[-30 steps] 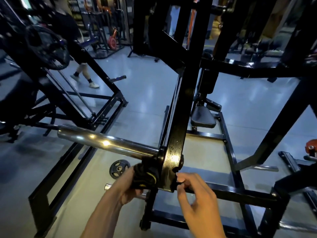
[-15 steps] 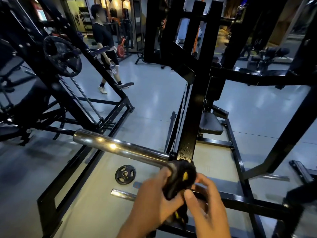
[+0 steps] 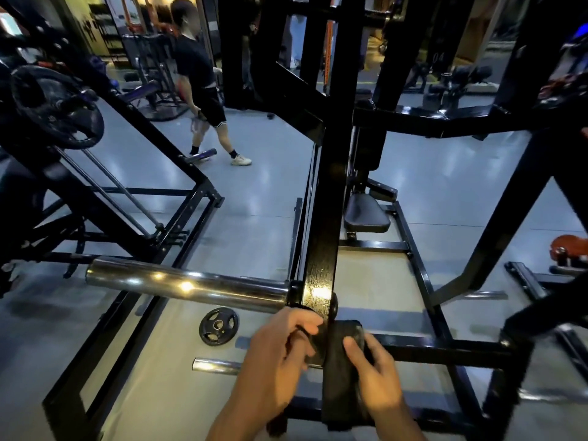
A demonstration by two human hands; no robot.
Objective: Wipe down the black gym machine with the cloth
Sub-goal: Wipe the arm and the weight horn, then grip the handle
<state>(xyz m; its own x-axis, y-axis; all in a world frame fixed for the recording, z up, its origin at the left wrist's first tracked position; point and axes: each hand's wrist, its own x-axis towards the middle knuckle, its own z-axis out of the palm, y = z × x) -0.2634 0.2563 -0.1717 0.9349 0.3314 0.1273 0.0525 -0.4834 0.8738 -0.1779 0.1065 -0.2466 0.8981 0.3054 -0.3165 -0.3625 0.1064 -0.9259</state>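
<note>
1. Black upright post (image 3: pixel 321 237): landmark, part of the black gym machine; glossy, running from top of view down to the hands.
2. Cloth (image 3: pixel 342 370): dark, draped at the post's lower end, on its right face; long axis runs roughly along the post, lower end trailing toward the viewer.
3. Left hand (image 3: pixel 280 354): just left of the post, fingers curled round a dark fold, apparently the cloth's other end.
4. Right hand (image 3: pixel 375 374): right of the post, fingers pinching the cloth.
5. Chrome bar (image 3: pixel 187 283): juts leftward from the post.
6. Risks, judged: cloth could slip from a loose pinch; knuckles could knock the chrome bar; glossy paint may streak.
</note>
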